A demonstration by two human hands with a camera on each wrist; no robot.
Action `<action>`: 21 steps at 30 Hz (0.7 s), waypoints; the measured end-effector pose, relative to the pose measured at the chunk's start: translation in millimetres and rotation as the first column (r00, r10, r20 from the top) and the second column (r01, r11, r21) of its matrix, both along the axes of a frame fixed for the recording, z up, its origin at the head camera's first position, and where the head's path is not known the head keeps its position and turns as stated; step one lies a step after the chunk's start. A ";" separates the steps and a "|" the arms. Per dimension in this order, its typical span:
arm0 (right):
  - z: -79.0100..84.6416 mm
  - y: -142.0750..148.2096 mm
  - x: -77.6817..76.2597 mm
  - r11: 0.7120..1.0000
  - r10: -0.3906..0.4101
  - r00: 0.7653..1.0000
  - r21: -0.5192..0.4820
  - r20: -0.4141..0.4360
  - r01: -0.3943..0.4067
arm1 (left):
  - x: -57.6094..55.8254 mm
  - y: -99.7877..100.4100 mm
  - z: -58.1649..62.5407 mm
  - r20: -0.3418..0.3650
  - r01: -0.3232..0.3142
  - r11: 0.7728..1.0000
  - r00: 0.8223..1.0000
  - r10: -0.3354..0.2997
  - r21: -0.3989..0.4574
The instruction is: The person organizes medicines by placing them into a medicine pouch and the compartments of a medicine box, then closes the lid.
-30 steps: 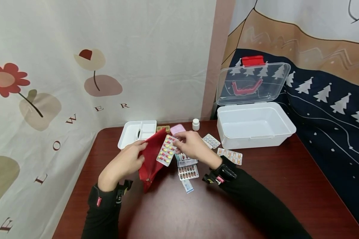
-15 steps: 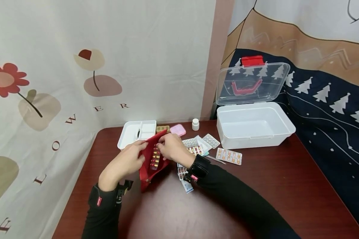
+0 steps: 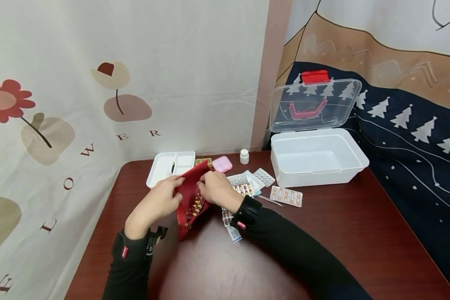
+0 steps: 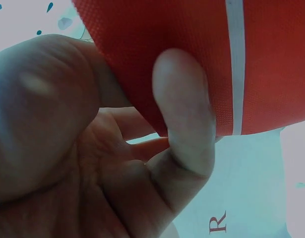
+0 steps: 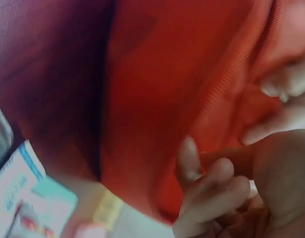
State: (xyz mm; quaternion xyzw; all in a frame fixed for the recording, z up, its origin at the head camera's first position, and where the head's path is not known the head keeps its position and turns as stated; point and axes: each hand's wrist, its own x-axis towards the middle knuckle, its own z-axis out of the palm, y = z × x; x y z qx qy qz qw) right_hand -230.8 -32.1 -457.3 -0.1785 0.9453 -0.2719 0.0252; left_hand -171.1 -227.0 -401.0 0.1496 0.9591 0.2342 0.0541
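Observation:
A red zip pouch [image 3: 191, 183] is held up tilted over the table, its mouth spread. My left hand [image 3: 161, 200] grips its left edge; in the left wrist view the curled thumb or finger [image 4: 184, 109] presses on the red fabric beside a white stripe. Inside the pouch lies a blister pack [image 3: 197, 205] of red and yellow capsules, partly hidden by the front wall. At the right side of the mouth, my right hand [image 3: 219, 189] pinches the rim with curled fingers; the right wrist view shows these fingers [image 5: 189, 158] close to the zipper.
Right of the pouch lie several blister packs [image 3: 243, 189] and another pack [image 3: 286, 196]. At the back stand a white divided tray [image 3: 161, 168], a pink case [image 3: 222, 164] and a white bottle [image 3: 244, 156]. A white box [image 3: 318, 179] with its clear lid raised is at right.
My right hand has carried the capsule blister pack left into the pouch and let it go. The pack has slid lower inside. My left hand keeps its grip.

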 end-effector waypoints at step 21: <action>-28.1 128.4 11.2 0.985 0.051 0.999 0.163 -0.004 -0.050 | -2.4 -6.8 -2.1 -0.025 -0.009 1.000 1.000 0.008 -0.029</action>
